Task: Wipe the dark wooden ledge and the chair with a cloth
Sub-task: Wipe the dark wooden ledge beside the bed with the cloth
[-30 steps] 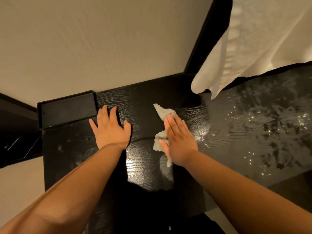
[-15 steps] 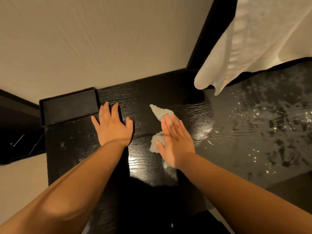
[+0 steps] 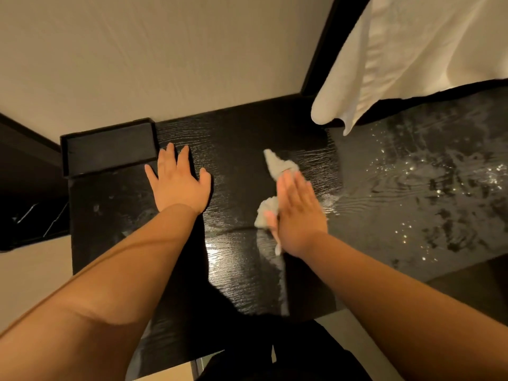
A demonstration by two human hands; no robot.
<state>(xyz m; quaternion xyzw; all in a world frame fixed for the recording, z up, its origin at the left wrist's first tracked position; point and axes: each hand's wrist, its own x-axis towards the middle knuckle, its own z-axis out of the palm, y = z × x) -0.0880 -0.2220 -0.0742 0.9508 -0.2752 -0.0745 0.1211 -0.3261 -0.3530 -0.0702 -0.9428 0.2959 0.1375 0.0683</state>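
Observation:
The dark wooden ledge point(image 3: 239, 133) runs below a beige wall, with grain and glare showing on its top. My right hand point(image 3: 298, 213) lies flat with straight fingers on a small pale grey cloth point(image 3: 279, 165), pressing it to the wood; cloth sticks out beyond the fingertips and beside the thumb. To the left my left hand point(image 3: 178, 181) rests flat on the ledge, fingers spread and holding nothing. No chair is in view.
A shallow black tray point(image 3: 108, 147) sits on the ledge's left end, just beyond my left fingertips. A white curtain point(image 3: 412, 50) hangs over the back right. The right stretch of the surface point(image 3: 426, 188) is wet and streaked. Pale floor shows below.
My right hand with the cloth slid left about half a second ago and has now come back to the right. The left hand has stayed in place.

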